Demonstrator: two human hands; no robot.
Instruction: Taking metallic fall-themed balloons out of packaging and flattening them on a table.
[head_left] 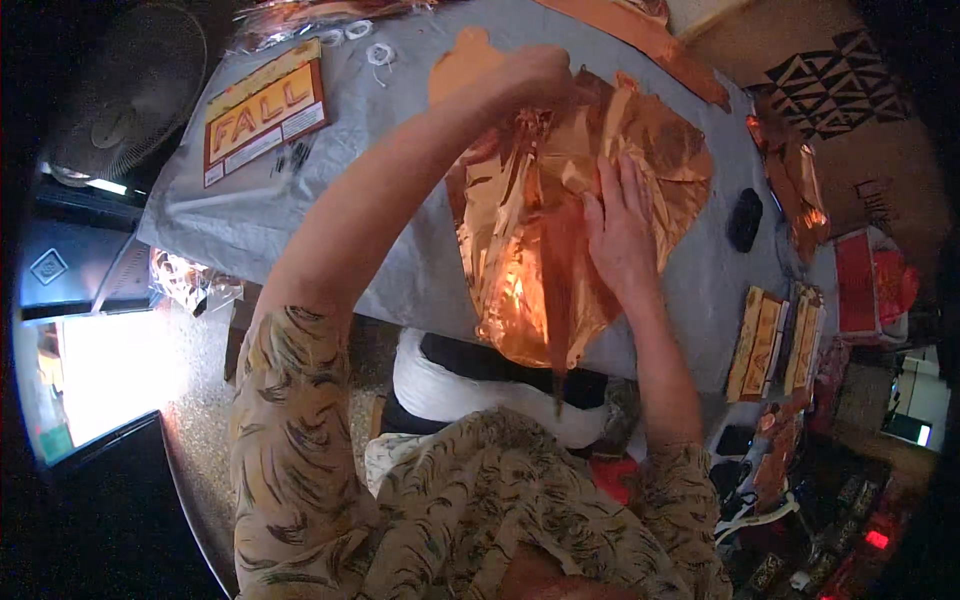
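Note:
A large crumpled copper foil balloon [540, 250] lies flat on a grey table [300, 200], its lower tip hanging over the near edge. My left hand [535, 75] reaches far across and is closed on the balloon's top edge. My right hand [620, 225] rests flat on the foil's middle right, fingers spread and pressing it down.
A flat package with orange letters [262, 110] lies at the table's far left, white rings [380, 52] beside it. A black object [744, 218] sits right of the balloon. More copper foil [800, 180] and striped packets [780, 340] lie at the right. A fan [125, 90] stands at the left.

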